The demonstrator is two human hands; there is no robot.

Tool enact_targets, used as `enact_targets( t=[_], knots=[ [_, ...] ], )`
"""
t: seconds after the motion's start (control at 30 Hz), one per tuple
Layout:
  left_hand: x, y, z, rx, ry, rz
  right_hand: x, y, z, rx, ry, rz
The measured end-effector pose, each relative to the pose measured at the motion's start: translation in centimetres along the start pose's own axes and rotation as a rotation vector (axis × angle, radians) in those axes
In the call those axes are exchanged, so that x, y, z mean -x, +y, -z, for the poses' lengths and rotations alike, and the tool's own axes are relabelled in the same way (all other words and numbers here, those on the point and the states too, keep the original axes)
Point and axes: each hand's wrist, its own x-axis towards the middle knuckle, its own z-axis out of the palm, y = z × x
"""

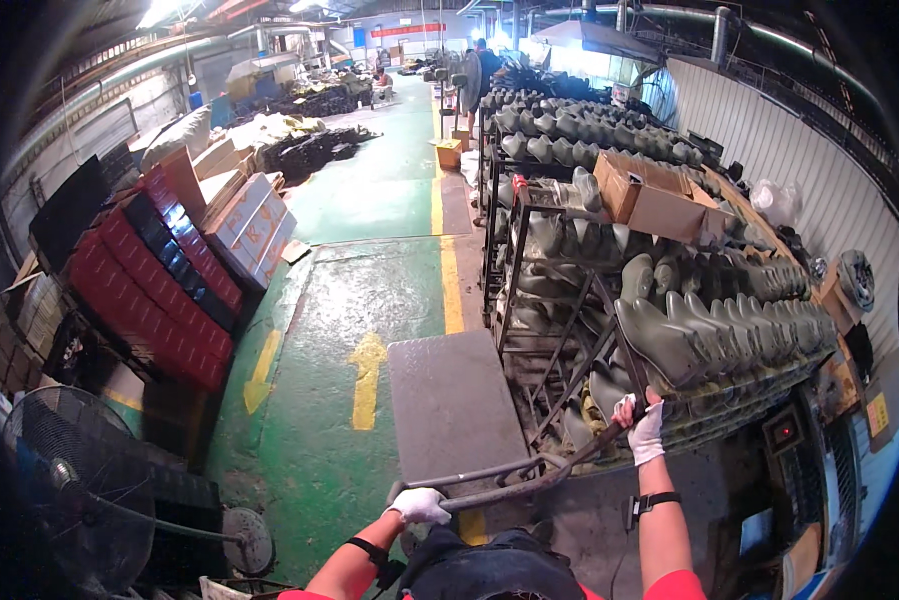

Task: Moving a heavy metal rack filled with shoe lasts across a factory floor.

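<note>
My left hand (pixel 421 505), in a white glove, is closed round the near end of a bent metal tube handle (pixel 514 488) in front of my body. My right hand (pixel 644 432), also gloved in white, grips the bar's upper right part beside the dark metal rack (pixel 515 262). Its thumb points up along a rack post, and some fingers are hidden. Grey-green boot-shaped pieces (pixel 667 340) stand in rows on the rack just beyond that hand. What the handle is fixed to cannot be made out.
An open cardboard box (pixel 641 195) sits atop the rack. A grey plate (pixel 457 395) lies on the green floor (pixel 314 400), which has yellow arrows. Stacked red boxes (pixel 144 300) and a large fan (pixel 79 480) stand at left. Further off, people are beside the aisle.
</note>
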Motion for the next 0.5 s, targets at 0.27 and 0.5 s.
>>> enact_targets(
  t=[0.27,0.5],
  knots=[
    [1.3,1.9,1.2,0.035,-0.057,0.074,-0.1,-0.2,-0.2,0.025,0.023,0.025],
    [0.4,0.4,-0.2,-0.053,-0.031,0.006,-0.1,-0.1,-0.1,0.020,0.028,0.020]
  ],
)
